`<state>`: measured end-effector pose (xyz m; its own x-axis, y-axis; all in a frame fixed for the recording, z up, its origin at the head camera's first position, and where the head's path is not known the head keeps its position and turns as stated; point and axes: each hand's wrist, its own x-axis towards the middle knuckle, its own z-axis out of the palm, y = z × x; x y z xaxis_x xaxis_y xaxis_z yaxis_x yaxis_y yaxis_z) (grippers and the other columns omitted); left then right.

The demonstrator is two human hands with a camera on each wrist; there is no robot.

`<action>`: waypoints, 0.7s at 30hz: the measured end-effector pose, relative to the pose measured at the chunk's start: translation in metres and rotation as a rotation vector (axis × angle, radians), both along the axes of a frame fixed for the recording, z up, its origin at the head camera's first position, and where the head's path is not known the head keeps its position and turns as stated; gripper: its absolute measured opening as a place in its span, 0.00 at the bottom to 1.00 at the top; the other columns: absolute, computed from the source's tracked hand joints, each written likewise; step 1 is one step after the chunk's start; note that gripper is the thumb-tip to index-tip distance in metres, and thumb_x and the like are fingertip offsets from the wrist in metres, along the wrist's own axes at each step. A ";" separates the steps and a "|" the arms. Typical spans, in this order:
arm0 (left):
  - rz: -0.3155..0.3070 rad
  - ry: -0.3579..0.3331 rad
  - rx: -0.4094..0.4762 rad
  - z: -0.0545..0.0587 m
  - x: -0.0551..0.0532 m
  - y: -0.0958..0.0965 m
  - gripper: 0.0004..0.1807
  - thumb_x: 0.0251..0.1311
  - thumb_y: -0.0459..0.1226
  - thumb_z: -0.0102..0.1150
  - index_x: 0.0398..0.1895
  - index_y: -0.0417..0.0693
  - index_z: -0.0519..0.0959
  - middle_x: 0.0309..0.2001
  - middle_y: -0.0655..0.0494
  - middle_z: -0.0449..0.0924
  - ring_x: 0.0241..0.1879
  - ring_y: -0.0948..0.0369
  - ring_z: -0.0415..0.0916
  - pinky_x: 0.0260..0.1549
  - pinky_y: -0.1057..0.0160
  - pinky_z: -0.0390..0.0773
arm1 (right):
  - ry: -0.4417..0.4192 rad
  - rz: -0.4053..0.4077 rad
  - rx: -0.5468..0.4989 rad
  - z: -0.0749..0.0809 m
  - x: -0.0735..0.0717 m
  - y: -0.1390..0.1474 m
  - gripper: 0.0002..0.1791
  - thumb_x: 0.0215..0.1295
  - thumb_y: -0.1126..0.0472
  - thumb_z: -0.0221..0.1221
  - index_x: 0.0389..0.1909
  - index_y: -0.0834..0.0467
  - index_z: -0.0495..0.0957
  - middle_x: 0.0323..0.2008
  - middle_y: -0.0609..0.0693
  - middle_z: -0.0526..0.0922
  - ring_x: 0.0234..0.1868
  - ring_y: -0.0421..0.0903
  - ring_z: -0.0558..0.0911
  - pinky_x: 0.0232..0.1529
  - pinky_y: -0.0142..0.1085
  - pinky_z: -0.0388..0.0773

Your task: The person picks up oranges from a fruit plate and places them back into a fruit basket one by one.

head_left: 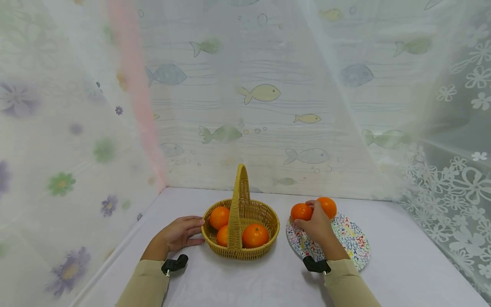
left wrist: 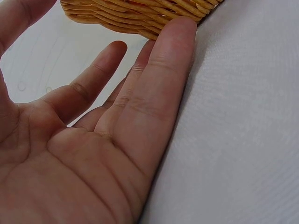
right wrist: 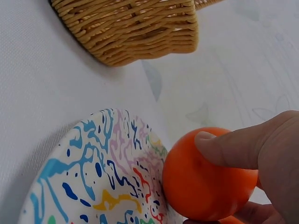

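A: Grip?
B: R hand (head_left: 317,221) holds one orange (head_left: 301,212), thumb pressed to its skin, fingers round the other side, partly hidden. L hand (head_left: 180,233) grasps nothing: fingers loosely extended, tips touching the left side of the basket (head_left: 241,255).

A: Where's the orange?
B: At the plate's (head_left: 350,243) far left edge, by a second orange (head_left: 327,207). Can't tell if it's lifted.

A: How'd it handle?
B: Prob. moderate wt., firm; shiny skin, so maybe a bit slippery, & apt to roll. Could bruise if squeezed. Best hold: thumb & fingers on opp. sides, at the widest part. Basket looks light & fairly stiff; take it by the tall handle (head_left: 235,217).

A: Surface & room?
B: White-covered table (head_left: 230,281). Round plate w/ multicolour squiggles; basket left of it, apart, w/ 3 oranges (head_left: 255,236) inside. Bkgd: sheer fish-print curtain (head_left: 264,94); floral curtain (head_left: 57,140) left, white floral lace (head_left: 472,230) right.
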<state>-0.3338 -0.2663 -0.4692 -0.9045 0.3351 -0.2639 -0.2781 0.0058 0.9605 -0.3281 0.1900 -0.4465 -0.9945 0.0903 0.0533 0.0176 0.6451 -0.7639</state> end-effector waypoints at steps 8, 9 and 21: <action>-0.004 0.003 0.001 0.001 0.000 0.000 0.36 0.74 0.46 0.59 0.73 0.32 0.61 0.62 0.50 0.81 0.57 0.58 0.83 0.57 0.47 0.83 | 0.008 -0.004 0.030 0.001 0.000 0.000 0.45 0.63 0.59 0.72 0.75 0.61 0.56 0.70 0.66 0.68 0.67 0.67 0.73 0.69 0.65 0.70; -0.003 0.003 0.001 0.001 0.000 0.000 0.36 0.74 0.46 0.60 0.73 0.32 0.61 0.62 0.50 0.81 0.57 0.58 0.82 0.57 0.47 0.83 | 0.010 -0.002 0.040 0.001 0.000 0.000 0.46 0.63 0.58 0.72 0.76 0.61 0.56 0.70 0.66 0.68 0.67 0.67 0.73 0.69 0.65 0.70; -0.008 -0.004 0.013 -0.003 -0.003 -0.001 0.34 0.73 0.45 0.60 0.71 0.33 0.63 0.59 0.53 0.83 0.55 0.59 0.83 0.56 0.48 0.84 | -0.004 0.014 0.084 0.002 0.002 0.002 0.49 0.59 0.51 0.74 0.76 0.62 0.62 0.66 0.68 0.66 0.61 0.66 0.75 0.62 0.64 0.78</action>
<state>-0.3366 -0.2671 -0.4721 -0.9007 0.3460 -0.2628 -0.2818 -0.0048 0.9595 -0.3261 0.1918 -0.4447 -0.9959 0.0716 0.0557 0.0113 0.7070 -0.7071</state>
